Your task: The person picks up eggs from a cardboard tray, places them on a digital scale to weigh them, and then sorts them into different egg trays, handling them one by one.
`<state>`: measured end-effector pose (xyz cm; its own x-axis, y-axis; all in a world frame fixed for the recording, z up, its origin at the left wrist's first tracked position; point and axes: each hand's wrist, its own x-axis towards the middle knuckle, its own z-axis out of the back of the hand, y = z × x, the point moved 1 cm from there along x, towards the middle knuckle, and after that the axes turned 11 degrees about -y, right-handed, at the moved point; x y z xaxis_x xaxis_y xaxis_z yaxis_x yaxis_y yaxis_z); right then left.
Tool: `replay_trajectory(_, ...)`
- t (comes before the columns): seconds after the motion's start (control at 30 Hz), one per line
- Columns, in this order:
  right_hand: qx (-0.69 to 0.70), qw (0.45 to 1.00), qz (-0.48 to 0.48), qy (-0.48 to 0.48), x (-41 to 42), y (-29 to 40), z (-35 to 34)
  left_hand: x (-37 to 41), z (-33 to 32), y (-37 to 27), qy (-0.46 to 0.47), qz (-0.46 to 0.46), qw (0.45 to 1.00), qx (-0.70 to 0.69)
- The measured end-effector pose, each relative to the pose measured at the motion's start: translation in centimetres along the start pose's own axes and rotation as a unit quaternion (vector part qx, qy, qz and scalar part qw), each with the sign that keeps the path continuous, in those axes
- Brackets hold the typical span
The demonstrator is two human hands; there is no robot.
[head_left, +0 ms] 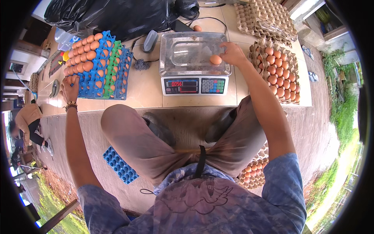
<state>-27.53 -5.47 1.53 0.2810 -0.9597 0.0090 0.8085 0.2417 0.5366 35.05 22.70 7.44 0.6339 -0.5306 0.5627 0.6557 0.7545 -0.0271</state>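
Observation:
A digital scale (pixel 195 85) with a lit red display stands on the tiled table in front of me. One brown egg (pixel 215 59) rests at the right side of its clear pan (pixel 190 68). My right hand (pixel 233 54) is over the pan's right edge, thumb and fingers apart, close beside that egg. At the left, a stack of blue and green plastic egg trays (pixel 100 68) holds rows of brown eggs (pixel 83 54). My left hand (pixel 69 89) curls its fingertips around an egg (pixel 71 79) in the top tray's nearest row; the fingers partly hide it.
Right of the scale, cardboard trays (pixel 254 48) hold eggs; more trays (pixel 266 20) are stacked behind. A loose egg (pixel 197 28), brush (pixel 150 41), steel wool (pixel 141 64) and black plastic bag (pixel 111 17) lie around. A blue tray (pixel 120 164) sits on the floor. Another person (pixel 29 120) bends at far left.

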Motion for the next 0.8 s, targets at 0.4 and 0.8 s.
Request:
replay_trajectory(0.4,-0.106,0.994,0.026,0.015,0.9,0.7,-2.2,2.6,-3.5,3.1,0.001,-0.057,0.998,0.005)
replay_trajectory(0.8,0.011,0.872,-0.301,-0.385,-1.9,-18.4,18.5,1.8,-5.0,2.4,-0.044,-0.115,0.991,-0.058)
